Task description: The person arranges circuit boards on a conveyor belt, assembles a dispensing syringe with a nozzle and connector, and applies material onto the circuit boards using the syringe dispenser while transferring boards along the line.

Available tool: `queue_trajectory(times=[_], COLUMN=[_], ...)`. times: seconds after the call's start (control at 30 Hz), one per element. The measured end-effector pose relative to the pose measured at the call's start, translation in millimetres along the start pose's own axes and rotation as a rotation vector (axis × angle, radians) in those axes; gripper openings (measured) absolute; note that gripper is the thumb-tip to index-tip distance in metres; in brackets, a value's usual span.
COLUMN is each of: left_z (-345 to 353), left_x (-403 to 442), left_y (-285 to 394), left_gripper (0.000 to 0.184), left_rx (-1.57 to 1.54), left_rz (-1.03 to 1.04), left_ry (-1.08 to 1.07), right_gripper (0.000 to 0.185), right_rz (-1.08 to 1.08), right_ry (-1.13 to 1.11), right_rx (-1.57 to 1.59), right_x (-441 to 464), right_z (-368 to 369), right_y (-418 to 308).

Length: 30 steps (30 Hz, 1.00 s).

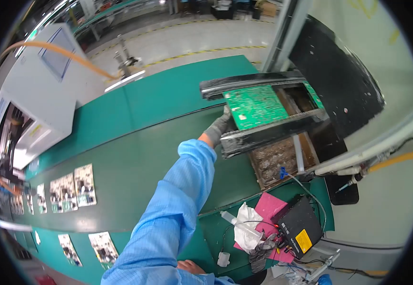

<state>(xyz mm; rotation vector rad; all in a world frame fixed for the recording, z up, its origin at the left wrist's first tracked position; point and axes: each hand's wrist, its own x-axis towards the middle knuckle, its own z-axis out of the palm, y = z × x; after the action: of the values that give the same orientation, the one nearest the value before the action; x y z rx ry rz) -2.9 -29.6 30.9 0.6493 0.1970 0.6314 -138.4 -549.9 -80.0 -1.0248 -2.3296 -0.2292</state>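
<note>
My left hand (218, 127), in a grey glove, reaches up to the left edge of a green circuit board (256, 108) and grips it, with some fingers hidden below. The board lies between two black conveyor rails (268, 135), solder side up. A second green board (313, 95) shows partly at the right end of the rails. At the bottom edge of the view, my right hand (190, 267) is partly visible beside the blue sleeve, its fingers mostly hidden.
Populated circuit boards (84, 185) lie on the green belt and bench at left. Below the rails sits a stained tray (282, 164). At lower right are a black control box (299, 225), a syringe, white tissue (247, 228), pink sheets and cables. A white machine (44, 90) stands at upper left.
</note>
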Motion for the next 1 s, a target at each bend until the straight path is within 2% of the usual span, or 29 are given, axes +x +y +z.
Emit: queue_trajectory(times=[0.07, 0.1, 0.13, 0.2, 0.27, 0.3, 0.33, 0.37, 0.4, 0.43, 0.47, 0.5, 0.53, 0.57, 0.6, 0.67, 0.7, 0.8, 0.83, 0.9, 0.93, 1.0], left_z=[-8.4, -0.7, -34.8, -9.9, 16.1, 26.7, 22.1, 4.5, -11.6, -64.3, -27.0, -62.0, -44.7, -68.0, -65.6, -77.6, -86.2, -132.3, -183.2, -227.7, -219.9, -184.7], left_x=[-15.0, -42.6, -51.6, -140.8, -252.3, -300.6, -353.5, -405.1, -454.7, -508.0, -550.8, -604.2, -629.5, -679.5, -700.6, -739.7, -753.6, -781.0, -785.7, -790.1, -791.6, -785.5], left_y=[5.8, 12.0, 7.3, 39.0, 65.6, 77.2, 88.3, 89.4, 98.5, 88.9, 119.9, 122.0, 149.1, 146.4, 153.4, 166.5, 172.2, 183.0, 183.2, 184.5, 178.5, 186.2], left_gripper=[0.058, 0.040, 0.035, 0.039, 0.038, 0.037, 0.049, 0.047, 0.045, 0.047, 0.052, 0.057, 0.059, 0.065, 0.074, 0.081, 0.082, 0.085, 0.083, 0.077, 0.073, 0.061], left_rx=[0.055, -0.244, -0.137, 0.237, 0.768, 1.036, 1.187, 1.372, 1.576, 1.844, 2.122, 2.192, 2.058, 2.301, 2.152, 2.117, 2.120, 2.203, 2.004, 1.894, 1.980, 2.084], left_rz=[-0.046, 0.039, 0.117, -0.011, 0.020, 0.010, -0.085, -0.067, -0.180, 0.044, -0.153, -0.057, -0.517, -0.384, -0.539, -0.801, -0.852, -0.898, -0.934, -0.912, -0.862, -0.802], left_ry=[0.207, 0.110, 0.083, 0.408, 0.560, 0.597, 0.665, 0.770, 0.842, 0.827, 0.907, 1.015, 1.159, 1.202, 1.361, 1.396, 1.378, 1.334, 1.392, 1.338, 1.235, 1.199], right_gripper=[0.036, 0.035, 0.033, 0.030, 0.028, 0.028, 0.028, 0.028, 0.028, 0.028, 0.028, 0.028, 0.028, 0.028, 0.028, 0.032, 0.035, 0.046, 0.049, 0.055, 0.058, 0.061], right_rz=[0.029, 0.029, 0.070, 0.143, 0.257, 0.287, 0.331, 0.379, 0.448, 0.528, 0.603, 0.534, 0.465, 0.387, 0.310, 0.185, 0.130, 0.022, -0.004, -0.015, -0.022, -0.014], right_ry=[-0.056, -0.126, -0.198, -0.360, -0.520, -0.464, -0.403, -0.346, -0.341, -0.356, -0.354, -0.308, -0.260, -0.239, -0.218, -0.223, -0.247, -0.331, -0.363, -0.427, -0.461, -0.519], right_rx=[0.184, 0.284, 0.369, 0.526, 0.599, 0.639, 0.679, 0.701, 0.720, 0.716, 0.733, 0.692, 0.645, 0.597, 0.546, 0.481, 0.450, 0.341, 0.302, 0.177, 0.116, 0.042], right_x=[18.0, 20.0, 24.2, 41.4, 58.8, 60.8, 64.3, 65.6, 72.4, 84.0, 100.5, 125.5, 156.8, 187.8, 219.2, 283.1, 311.7, 379.3, 394.3, 419.1, 430.2, 447.5], right_z=[-23.5, -36.3, -47.0, -65.2, -68.5, -66.1, -64.3, -61.0, -58.0, -54.4, -51.3, -45.1, -35.5, -22.4, -7.4, 22.3, 37.5, 88.5, 105.7, 137.2, 153.2, 181.4], right_y=[11.2, 14.1, 16.2, 12.3, 6.3, 3.9, -4.0, -6.0, -6.8, 2.5, 0.7, 1.3, 3.1, 3.0, 1.1, -7.9, -14.8, -42.2, -52.0, -70.7, -79.0, -91.2])
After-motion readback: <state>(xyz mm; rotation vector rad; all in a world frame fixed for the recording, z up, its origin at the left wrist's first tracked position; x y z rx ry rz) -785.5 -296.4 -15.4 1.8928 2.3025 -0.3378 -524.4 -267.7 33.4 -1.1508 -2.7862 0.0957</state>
